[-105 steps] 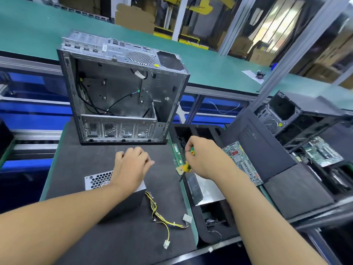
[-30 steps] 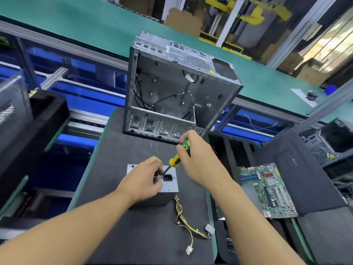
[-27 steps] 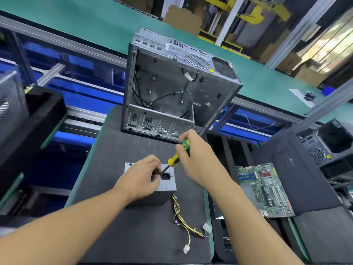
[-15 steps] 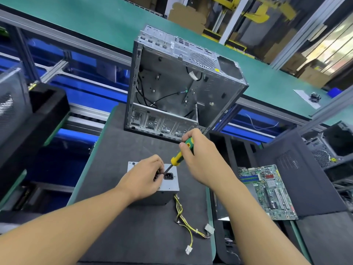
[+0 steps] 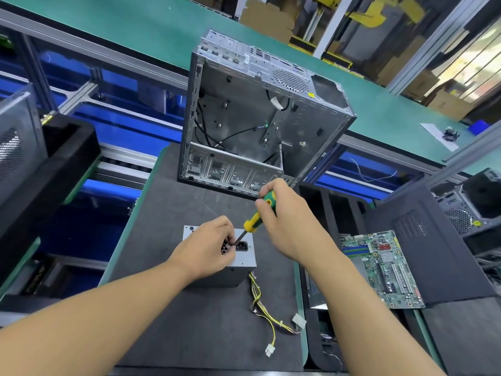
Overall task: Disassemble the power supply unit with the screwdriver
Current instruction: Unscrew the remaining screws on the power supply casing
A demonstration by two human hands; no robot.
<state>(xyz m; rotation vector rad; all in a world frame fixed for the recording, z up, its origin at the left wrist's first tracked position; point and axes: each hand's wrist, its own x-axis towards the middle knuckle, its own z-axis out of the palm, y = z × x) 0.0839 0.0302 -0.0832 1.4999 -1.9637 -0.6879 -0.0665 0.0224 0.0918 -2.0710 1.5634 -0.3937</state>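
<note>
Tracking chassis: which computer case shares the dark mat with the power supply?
The open silver case behind the power supply unit; the left case and right case sit off the mat.

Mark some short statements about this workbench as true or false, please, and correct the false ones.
1. The right hand grips the screwdriver by its green and yellow handle. True.
2. The screwdriver's tip points into the computer case. False: it points down at the power supply unit, beside its socket.
3. The left hand rests on the power supply unit. True.
4. The motherboard is mounted inside the computer case. False: it lies outside the case, to the right of the mat.
5. The unit's yellow and black cables lie loose on the mat. True.
</note>
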